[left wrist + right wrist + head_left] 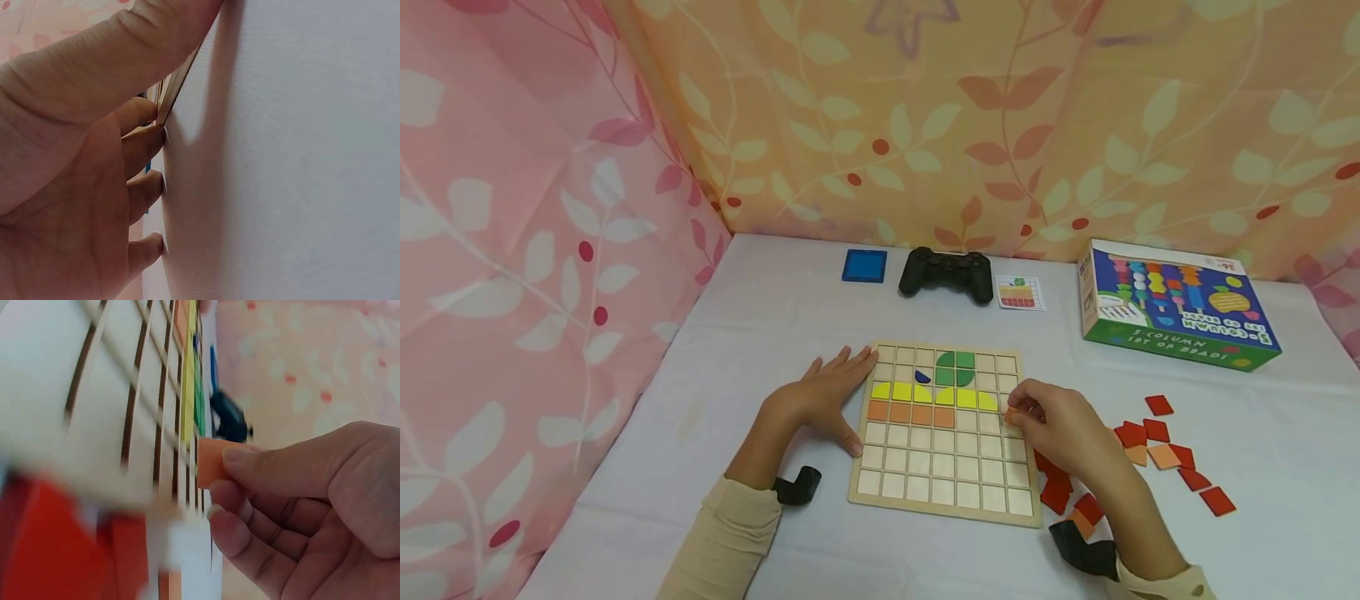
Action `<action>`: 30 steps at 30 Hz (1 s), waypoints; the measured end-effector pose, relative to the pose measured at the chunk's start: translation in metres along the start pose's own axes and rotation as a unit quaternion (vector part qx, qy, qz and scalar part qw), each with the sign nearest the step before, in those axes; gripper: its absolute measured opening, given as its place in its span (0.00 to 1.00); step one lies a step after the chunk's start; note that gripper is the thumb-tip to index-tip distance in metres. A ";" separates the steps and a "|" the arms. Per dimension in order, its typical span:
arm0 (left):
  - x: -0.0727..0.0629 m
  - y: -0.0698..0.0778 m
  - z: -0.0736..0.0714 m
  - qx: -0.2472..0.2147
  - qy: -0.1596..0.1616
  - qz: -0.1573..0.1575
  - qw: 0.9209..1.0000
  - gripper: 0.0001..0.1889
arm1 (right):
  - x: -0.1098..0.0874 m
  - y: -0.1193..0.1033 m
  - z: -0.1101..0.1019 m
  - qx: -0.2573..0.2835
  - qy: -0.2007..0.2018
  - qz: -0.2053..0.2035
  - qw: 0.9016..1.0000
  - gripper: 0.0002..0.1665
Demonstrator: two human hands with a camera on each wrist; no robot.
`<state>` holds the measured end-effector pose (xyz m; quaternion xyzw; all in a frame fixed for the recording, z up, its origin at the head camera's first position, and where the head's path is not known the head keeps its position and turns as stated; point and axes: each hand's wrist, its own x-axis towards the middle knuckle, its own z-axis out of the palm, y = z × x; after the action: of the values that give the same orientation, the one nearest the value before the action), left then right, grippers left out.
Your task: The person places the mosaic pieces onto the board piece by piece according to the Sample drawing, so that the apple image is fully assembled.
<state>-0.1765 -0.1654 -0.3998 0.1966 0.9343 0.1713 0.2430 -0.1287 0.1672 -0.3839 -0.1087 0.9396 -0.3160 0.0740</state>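
Head view, as I watch: a flat, square orange tile (1012, 417) is pinched between the thumb and fingers of the right hand (1063, 427), at the right edge of the pale, gridded wooden board (942, 467). It lies to the right of the board's row of four flat orange squares (921, 414), bare cells (988, 423) between, its sides too even to give a long axis. At the board's left edge, farther from the tile, the left hand (818, 406) rests with fingers spread.
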 end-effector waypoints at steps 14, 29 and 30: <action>0.000 0.000 0.000 0.004 -0.004 0.002 1.000 0.73 | 0.028 -0.026 0.040 -0.025 0.034 -0.060 0.997 0.07; 0.001 -0.002 0.002 -0.001 -0.004 0.001 1.000 0.73 | -0.018 -0.040 0.042 -0.071 0.037 -0.017 0.997 0.07; 0.001 -0.001 0.002 0.000 -0.003 0.001 1.000 0.73 | -0.023 -0.036 0.036 -0.074 0.035 0.008 0.997 0.06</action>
<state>-0.1768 -0.1659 -0.4023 0.1979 0.9335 0.1705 0.2455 -0.0928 0.1241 -0.3884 -0.0952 0.9634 -0.2482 0.0357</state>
